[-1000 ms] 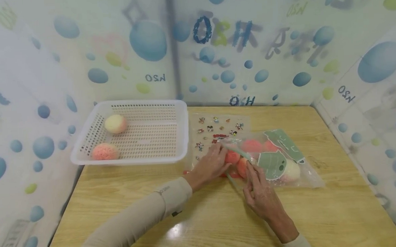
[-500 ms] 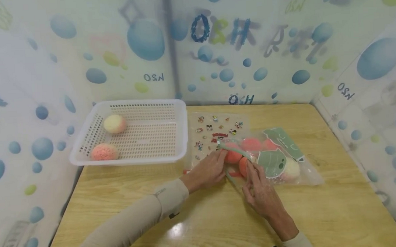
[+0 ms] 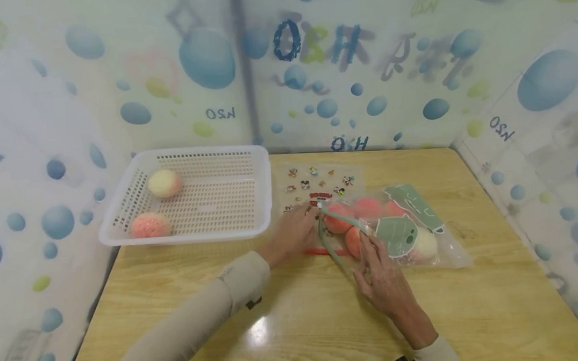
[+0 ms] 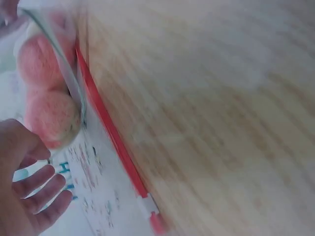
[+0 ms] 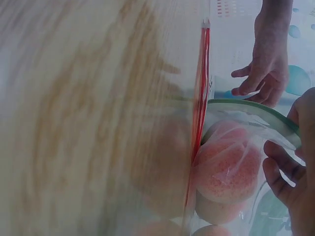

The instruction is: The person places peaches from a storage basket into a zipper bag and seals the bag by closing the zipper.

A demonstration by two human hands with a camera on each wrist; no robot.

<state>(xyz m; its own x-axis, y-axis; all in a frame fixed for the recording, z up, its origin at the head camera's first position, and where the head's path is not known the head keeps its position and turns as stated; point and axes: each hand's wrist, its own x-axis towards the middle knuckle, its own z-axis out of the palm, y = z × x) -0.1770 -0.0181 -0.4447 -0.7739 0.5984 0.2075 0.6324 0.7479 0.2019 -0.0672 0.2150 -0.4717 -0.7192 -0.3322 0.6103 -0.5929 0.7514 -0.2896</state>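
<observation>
A clear zip bag (image 3: 397, 236) with a green animal print lies on its side, its green-edged mouth gaping to the left. Several pink-and-cream peaches (image 3: 339, 218) are inside; two sit close to the opening. My right hand (image 3: 385, 284) pinches the green zip edge (image 5: 256, 109) at the near side of the mouth. Just left of the opening is my left hand (image 3: 293, 234), holding nothing, its fingers loosely bent and apart in the left wrist view. Under it lies a flat clear bag (image 3: 293, 175) with cartoon prints and a red zip (image 4: 110, 132).
A white plastic basket (image 3: 187, 239) stands at the back left of the wooden table (image 3: 295, 331). In it are a cream-and-pink peach (image 3: 165, 184) and a pinker peach (image 3: 150, 225). Printed walls (image 3: 389, 36) close in the back and sides.
My left hand has let go of the zip bag's edge and drawn a little left. The mouth now gapes wider, showing more of the peaches. My right hand keeps its pinch.
</observation>
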